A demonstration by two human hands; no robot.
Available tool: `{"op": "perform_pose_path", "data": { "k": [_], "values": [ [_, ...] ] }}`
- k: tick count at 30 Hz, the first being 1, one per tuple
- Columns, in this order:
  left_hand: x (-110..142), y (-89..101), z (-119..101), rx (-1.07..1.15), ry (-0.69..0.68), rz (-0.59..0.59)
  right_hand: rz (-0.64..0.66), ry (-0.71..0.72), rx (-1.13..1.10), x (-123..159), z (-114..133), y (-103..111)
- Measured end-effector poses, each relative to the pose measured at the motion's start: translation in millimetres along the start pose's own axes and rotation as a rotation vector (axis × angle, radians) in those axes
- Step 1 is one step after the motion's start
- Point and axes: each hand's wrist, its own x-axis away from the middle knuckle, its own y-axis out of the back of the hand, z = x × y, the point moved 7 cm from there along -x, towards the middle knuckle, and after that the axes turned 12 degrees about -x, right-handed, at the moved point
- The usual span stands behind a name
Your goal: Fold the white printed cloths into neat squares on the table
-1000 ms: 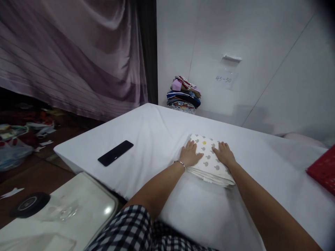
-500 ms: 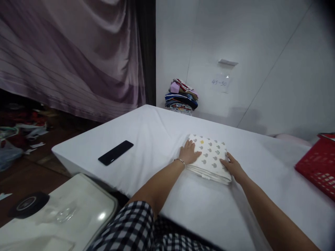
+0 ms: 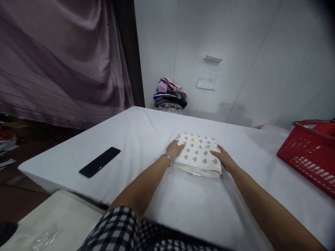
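The cloth (image 3: 196,154), folded and printed with grey shapes, lies on the table (image 3: 141,136); I take it as the centre of the clock. At its 9 o'clock is the left hand (image 3: 175,150), with a bracelet (image 3: 166,157) at the wrist. Its thumb rests on top of the cloth, apart from the other fingers, which bend at the side edge; their tips are partly hidden, so I cannot tell whether they grip. At 3 o'clock the right hand (image 3: 225,160) touches the opposite edge. Its thumb lies on the cloth and points inward, the forefinger is stretched, and between these two there is a gap. The remaining fingers are mostly hidden, and I cannot tell whether this hand grips either. Well apart at 9 o'clock lies the phone (image 3: 99,162); at 3 o'clock stands the red basket (image 3: 306,148). The pile (image 3: 170,97) is at 11 o'clock, and at 12 o'clock the paper (image 3: 206,81) reads "45-50".
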Motion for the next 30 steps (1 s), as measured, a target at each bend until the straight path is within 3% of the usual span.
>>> {"op": "perform_pose_path", "data": {
  "k": [4,10,13,15,17,20,24,26,30],
  "values": [
    [-16,24.9,-10,0.003,-0.064,-0.184,-0.087,0.233,0.001,-15,16,-4],
    [-35,7.2,5,-0.047,0.059,0.011,-0.147,0.062,0.222,-40,4,-5],
    [-30,5.1,9,-0.046,0.033,0.002,-0.1,0.008,0.261,-30,1,-1],
    [-20,10.4,7,-0.086,-0.013,-0.07,-0.038,-0.072,0.215,-17,-4,1],
    [-5,19.7,-5,-0.155,-0.121,-0.226,0.016,-0.14,0.125,-2,-9,3],
    [33,20.4,-43,-0.212,-0.442,-0.422,0.075,-0.193,-0.001,15,-17,4],
    [84,-16.9,-97,-0.259,-0.909,-0.31,0.113,-0.183,-0.144,24,-24,0],
    [95,-33.1,-112,-0.283,-0.974,-0.24,0.091,-0.148,-0.179,26,-25,-1],
    [82,-48.2,-120,-0.308,-0.833,-0.126,0.071,-0.113,-0.197,34,-24,-1]
  ]
}}
